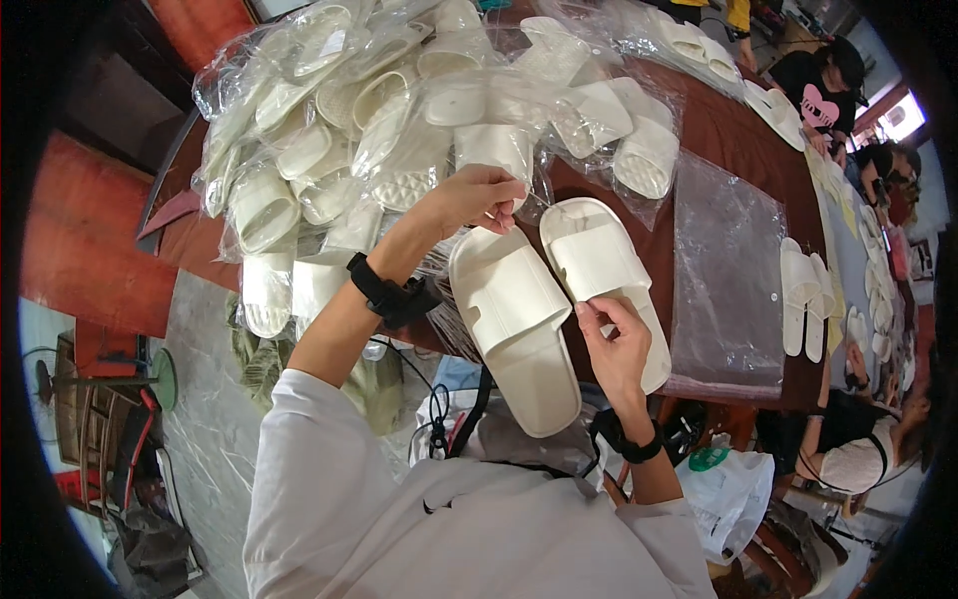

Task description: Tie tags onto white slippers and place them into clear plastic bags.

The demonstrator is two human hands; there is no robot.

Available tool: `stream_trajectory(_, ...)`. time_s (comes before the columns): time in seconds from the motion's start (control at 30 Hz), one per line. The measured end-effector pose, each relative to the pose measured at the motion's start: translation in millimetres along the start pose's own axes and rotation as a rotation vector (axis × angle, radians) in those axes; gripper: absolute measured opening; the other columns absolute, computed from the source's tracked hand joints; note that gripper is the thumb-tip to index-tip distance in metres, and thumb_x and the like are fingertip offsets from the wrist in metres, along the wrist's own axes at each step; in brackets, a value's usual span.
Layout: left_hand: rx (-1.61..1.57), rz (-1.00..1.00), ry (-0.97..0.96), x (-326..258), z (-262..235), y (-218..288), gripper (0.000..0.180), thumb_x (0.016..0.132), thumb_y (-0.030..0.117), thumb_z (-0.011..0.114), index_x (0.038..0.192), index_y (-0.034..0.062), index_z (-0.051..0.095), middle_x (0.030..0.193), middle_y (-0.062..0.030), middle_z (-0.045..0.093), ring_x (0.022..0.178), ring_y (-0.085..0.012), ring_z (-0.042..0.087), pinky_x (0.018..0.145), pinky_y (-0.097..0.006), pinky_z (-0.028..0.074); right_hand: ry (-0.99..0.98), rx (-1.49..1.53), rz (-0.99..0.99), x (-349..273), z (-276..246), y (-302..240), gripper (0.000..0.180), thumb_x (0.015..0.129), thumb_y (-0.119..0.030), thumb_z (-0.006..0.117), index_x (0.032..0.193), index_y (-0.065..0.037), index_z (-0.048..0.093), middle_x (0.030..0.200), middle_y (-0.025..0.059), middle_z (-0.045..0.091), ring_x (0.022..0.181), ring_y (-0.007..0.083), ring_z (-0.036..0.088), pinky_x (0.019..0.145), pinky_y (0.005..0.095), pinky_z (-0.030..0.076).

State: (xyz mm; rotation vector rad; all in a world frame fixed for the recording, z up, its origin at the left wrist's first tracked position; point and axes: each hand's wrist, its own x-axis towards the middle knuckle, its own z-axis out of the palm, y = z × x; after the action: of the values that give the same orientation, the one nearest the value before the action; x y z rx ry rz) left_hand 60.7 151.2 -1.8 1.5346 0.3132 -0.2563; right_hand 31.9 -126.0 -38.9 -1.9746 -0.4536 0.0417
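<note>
A pair of cream slide slippers lies before me at the front edge of the table, toes away from me. My left hand [477, 200] is closed in a pinch just above the toe of the left slipper [511, 299]; whatever is between its fingertips is too small to make out. My right hand [619, 344] grips the right slipper [599, 262] at the inner edge of its strap, thumb and fingers drawn together. The heel of the left slipper juts over the table edge toward me.
A big heap of slippers in clear plastic bags [384, 135] covers the table's far left. Flat clear bags [726, 275] are stacked at right, beside another slipper pair [806, 299]. More slippers line the table toward several co-workers [813, 90]. A green-footed fan [163, 379] stands left.
</note>
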Motion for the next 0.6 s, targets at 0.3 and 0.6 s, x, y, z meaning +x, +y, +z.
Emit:
stream_trajectory(0.3, 0.289, 0.08, -0.026, -7, 14, -7, 0.026, 0.088, 0.029, 0.066, 0.095, 0.0039, 0.071, 0.071, 0.0021, 0.061, 0.059, -0.0065, 0.051, 0.053, -0.022, 0.042, 0.002, -0.002, 0.022, -2, -3, -4, 0.012, 0.083, -0.011, 0.071, 0.09, -0.002, 0.068, 0.081, 0.0064, 0.064, 0.068, 0.0135, 0.061, 0.056, 0.0261, 0.045)
stream_trajectory(0.6, 0.241, 0.214, 0.027, -7, 16, -30, 0.014, 0.094, 0.017, 0.057, 0.094, 0.0055, 0.064, 0.077, 0.0038, 0.06, 0.063, -0.0035, 0.049, 0.057, -0.02, 0.041, 0.037, -0.042, -0.053, 8, -23, -19, 0.011, 0.084, -0.007, 0.067, 0.094, -0.003, 0.063, 0.084, 0.0069, 0.063, 0.071, 0.0175, 0.062, 0.059, 0.0283, 0.047)
